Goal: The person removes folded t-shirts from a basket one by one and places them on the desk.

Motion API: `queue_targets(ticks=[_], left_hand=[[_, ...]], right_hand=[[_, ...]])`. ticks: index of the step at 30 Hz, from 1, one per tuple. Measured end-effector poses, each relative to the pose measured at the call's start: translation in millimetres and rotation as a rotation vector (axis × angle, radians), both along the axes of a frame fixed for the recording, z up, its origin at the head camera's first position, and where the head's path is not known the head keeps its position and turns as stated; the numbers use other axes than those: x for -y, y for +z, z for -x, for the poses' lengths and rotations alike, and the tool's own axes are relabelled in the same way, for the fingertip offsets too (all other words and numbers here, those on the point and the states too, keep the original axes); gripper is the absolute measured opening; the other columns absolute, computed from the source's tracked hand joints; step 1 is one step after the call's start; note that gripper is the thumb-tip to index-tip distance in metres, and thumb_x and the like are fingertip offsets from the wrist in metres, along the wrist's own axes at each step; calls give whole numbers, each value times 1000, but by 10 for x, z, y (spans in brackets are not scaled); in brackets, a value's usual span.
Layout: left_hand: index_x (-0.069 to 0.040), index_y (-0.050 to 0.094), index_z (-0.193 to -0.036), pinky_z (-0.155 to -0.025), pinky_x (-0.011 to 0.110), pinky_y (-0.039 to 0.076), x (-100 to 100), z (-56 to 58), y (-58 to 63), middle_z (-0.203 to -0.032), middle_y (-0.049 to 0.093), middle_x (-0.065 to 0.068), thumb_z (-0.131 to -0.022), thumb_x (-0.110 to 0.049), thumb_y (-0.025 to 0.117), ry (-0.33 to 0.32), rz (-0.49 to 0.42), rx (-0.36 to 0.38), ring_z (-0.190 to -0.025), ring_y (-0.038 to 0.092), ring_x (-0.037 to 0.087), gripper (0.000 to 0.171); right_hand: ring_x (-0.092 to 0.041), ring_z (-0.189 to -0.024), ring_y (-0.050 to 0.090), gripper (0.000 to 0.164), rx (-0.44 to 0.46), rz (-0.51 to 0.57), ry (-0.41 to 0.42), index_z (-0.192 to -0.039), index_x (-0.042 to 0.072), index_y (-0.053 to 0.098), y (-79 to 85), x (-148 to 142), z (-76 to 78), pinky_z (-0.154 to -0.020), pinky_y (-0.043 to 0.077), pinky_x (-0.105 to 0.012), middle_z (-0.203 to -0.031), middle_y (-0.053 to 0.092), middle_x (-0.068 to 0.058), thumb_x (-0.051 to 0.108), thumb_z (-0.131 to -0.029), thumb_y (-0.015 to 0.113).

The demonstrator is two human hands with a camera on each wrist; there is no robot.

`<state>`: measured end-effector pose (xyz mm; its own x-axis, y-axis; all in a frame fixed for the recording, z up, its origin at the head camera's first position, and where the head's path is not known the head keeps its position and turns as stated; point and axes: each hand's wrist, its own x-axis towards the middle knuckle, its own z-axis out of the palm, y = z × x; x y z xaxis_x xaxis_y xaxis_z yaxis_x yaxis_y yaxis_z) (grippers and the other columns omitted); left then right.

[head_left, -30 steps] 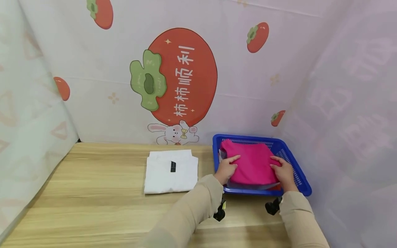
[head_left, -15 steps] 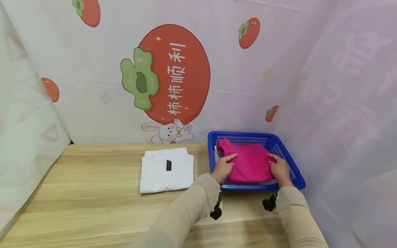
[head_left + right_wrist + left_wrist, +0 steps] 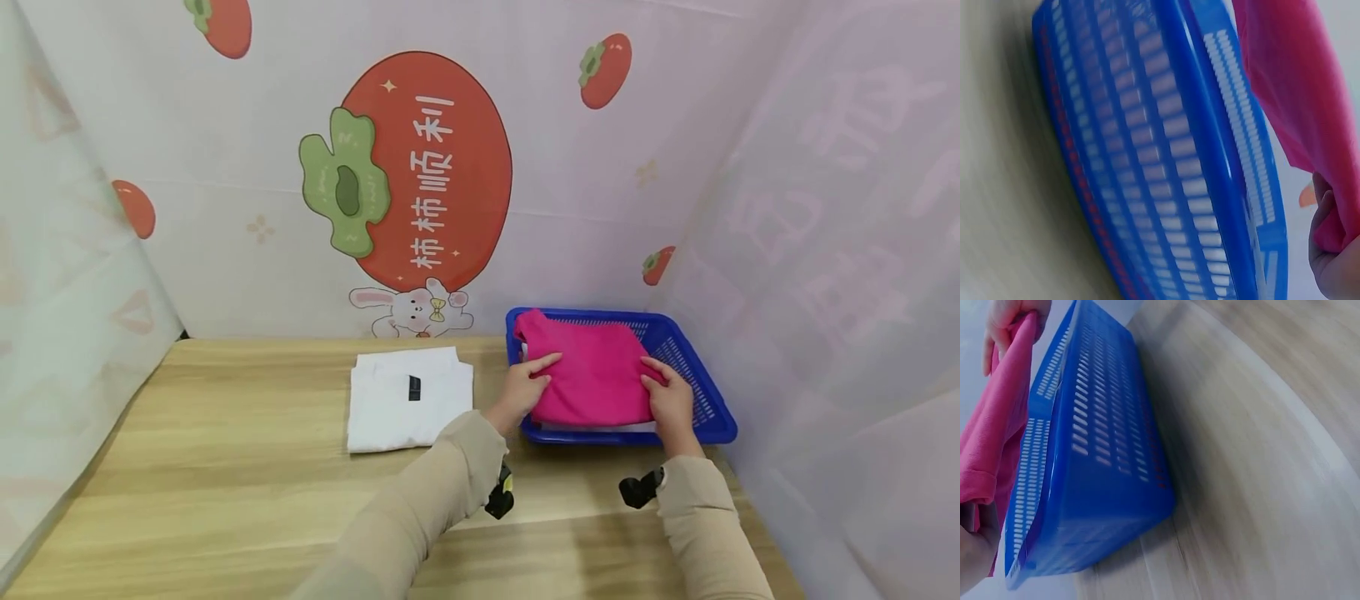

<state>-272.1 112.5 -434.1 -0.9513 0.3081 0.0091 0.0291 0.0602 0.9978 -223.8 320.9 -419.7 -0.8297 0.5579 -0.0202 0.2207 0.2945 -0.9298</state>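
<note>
Printed curtain [image 3: 240, 279] backed our wooden table [image 3: 240, 417]. Our left hand [image 3: 522, 387] and right hand [image 3: 670, 402] gripped opposite side edges of the pink cloth [image 3: 596, 375], which spanned left to right between them above the basket [image 3: 600, 437], neither hand nearer; white cloth [image 3: 405, 425] lay left.

head: bright, soft shadows on table [image 3: 225, 500] | left wrist: dimmer, hazy | right wrist: blurred, possibly unfocused
</note>
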Motion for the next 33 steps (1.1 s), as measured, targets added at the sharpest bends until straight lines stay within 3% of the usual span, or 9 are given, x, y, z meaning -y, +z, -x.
queue_targets(ticks=[4, 8, 19, 33], left_hand=[[-20, 61, -111, -75, 24, 40, 165, -48, 7, -120, 49, 9, -82, 1, 53, -13, 38, -23, -104, 43, 18, 37], [-24, 59, -114, -77, 28, 41, 355, -108, -4, -123, 46, 9, -84, -4, 52, -24, 58, 5, -105, 42, 20, 36], [-24, 60, -112, -88, 36, 36, 901, -275, -38, -124, 46, 4, -84, -4, 52, 58, 0, -10, -114, 37, 20, 35], [-20, 61, -111, -91, 39, 32, 1585, -495, -95, -124, 46, 8, -83, 0, 51, 188, -45, 32, -116, 34, 20, 35]], right_hand=[[-1, -63, 51, 36, -55, 117, -10, -122, 9, 50, 26, 167, -60, -53, 45, -17, -128, 40, -11, 7, -86, 51], [-2, -66, 52, 36, -89, 172, -12, -121, 10, 51, 43, 336, -102, -54, 46, -17, -126, 42, -11, 6, -85, 52], [-7, -88, 47, 32, -235, 180, 28, -113, 0, 54, 13, 856, -184, -63, 42, -12, -116, 49, -7, -2, -82, 55], [-18, -96, 47, 33, -203, 225, 152, -112, -1, 56, -86, 1487, -224, -66, 43, -13, -116, 50, -14, -5, -79, 56]])
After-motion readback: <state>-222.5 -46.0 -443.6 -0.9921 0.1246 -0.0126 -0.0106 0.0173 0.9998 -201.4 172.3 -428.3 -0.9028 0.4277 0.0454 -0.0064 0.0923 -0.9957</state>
